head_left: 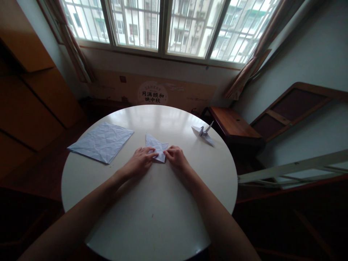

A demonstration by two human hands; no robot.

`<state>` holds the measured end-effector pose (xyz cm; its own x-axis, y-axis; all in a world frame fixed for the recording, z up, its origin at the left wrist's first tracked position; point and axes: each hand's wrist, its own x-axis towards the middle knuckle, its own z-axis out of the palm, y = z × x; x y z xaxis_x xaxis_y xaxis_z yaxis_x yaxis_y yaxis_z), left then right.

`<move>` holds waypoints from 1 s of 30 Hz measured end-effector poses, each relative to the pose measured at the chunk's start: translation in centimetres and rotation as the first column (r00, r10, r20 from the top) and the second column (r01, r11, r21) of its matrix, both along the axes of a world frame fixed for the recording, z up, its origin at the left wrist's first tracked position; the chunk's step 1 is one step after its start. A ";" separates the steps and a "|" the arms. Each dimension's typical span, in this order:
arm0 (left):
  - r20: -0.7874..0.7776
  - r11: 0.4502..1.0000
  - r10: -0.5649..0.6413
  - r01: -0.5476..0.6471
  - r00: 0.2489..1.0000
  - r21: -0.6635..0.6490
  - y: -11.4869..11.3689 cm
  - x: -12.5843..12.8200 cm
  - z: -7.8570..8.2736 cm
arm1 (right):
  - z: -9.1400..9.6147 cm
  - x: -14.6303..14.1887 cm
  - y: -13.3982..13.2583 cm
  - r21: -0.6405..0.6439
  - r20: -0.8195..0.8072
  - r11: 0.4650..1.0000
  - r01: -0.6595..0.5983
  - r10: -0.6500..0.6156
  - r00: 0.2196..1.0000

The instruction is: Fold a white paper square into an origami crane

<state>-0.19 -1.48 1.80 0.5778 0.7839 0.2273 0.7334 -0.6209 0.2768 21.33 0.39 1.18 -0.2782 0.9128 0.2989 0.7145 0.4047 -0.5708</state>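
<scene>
A small piece of folded white paper (157, 146) lies on the round white table (146, 203) between my hands. My left hand (141, 159) grips its left edge, thumb and fingers closed on it. At the right edge, my right hand (176, 156) pinches the same paper between thumb and forefinger. The paper has a pointed corner at the upper left and creases across its face. A finished-looking paper crane (203, 133) stands farther off to the right, and neither hand touches it.
Creased white paper sheets (102, 142) lie flat at the table's left. Beyond the table's right edge stands a wooden bench (231, 123). A large cardboard panel (179, 87) with printed characters leans below the barred window (190, 25). Wooden cabinets (29, 105) stand at left.
</scene>
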 end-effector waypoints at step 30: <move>0.101 0.999 0.011 -0.016 0.995 0.051 0.3 0.0 0.1 | -1.1 0.2 0.1 0.019 -0.007 0.997 0.080 -0.079 0.997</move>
<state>-0.23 -1.15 1.93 0.5394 0.7772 0.3240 0.7122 -0.6264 0.3170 21.54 0.52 0.11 -0.2030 0.9261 0.3180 0.7410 0.3576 -0.5684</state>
